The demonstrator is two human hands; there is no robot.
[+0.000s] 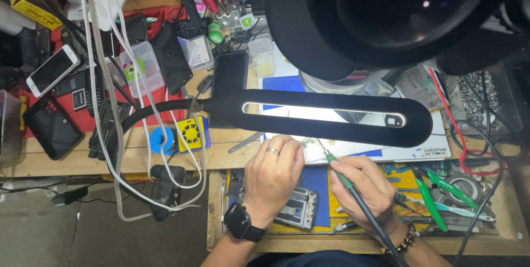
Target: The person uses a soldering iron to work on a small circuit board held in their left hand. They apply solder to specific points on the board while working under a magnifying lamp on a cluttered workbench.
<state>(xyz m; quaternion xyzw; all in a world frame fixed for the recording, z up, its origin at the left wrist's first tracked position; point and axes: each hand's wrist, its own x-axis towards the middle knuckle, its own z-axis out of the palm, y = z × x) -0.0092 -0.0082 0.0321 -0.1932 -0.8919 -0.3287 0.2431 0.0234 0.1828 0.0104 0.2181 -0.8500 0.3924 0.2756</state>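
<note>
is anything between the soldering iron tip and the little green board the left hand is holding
Nothing visible. The right hand holds the soldering iron with its tip reaching the small green board pinched by the left hand. The black lamp head sits just beyond them and partly hides the work area.

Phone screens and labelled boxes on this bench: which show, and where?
White slab phone, dark screen: far left, tilted.
Black slab phone, screen dark: centre, behind the lamp bar.
Opened phone frame: below the left hand.
Clear plastic box with green-pink label: left of centre.
Yellow flat package: top left.
</note>
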